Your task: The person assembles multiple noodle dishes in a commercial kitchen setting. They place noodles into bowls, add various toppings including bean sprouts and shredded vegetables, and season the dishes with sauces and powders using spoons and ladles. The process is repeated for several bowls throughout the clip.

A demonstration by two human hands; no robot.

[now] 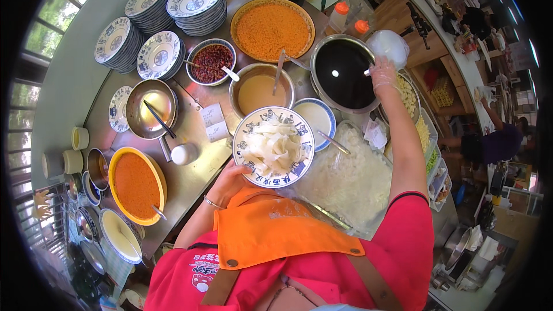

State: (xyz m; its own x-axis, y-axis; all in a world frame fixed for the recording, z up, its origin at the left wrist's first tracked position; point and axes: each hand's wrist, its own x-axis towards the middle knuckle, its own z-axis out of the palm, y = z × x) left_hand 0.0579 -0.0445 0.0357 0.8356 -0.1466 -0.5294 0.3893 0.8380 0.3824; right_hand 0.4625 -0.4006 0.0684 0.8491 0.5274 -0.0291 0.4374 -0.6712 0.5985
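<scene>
My left hand (pixel 230 179) grips the near left rim of a white plate (pixel 275 182) with blue drawings, holding it in front of my orange apron. Wide, pale noodles (pixel 271 147) are heaped on the plate. At the right rim of a steel pot (pixel 315 80) of dark liquid (pixel 343 72), my right hand (pixel 383 75), in a clear glove, closes round a utensil with a white handle end (pixel 367 72). Its working end cannot be made out. Just beyond that hand is a translucent white round thing (pixel 389 48).
Stacked plates (pixel 196 3) stand far left. Around the counter are orange paste (pixel 272 27), chili flakes (pixel 212 62), tan sauce (pixel 259 93), a pan (pixel 151 103) and a yellow bowl (pixel 158 167) of orange sauce. Clear plastic (pixel 345 178) covers pale food near right; orange-capped bottles (pixel 340 14) stand behind.
</scene>
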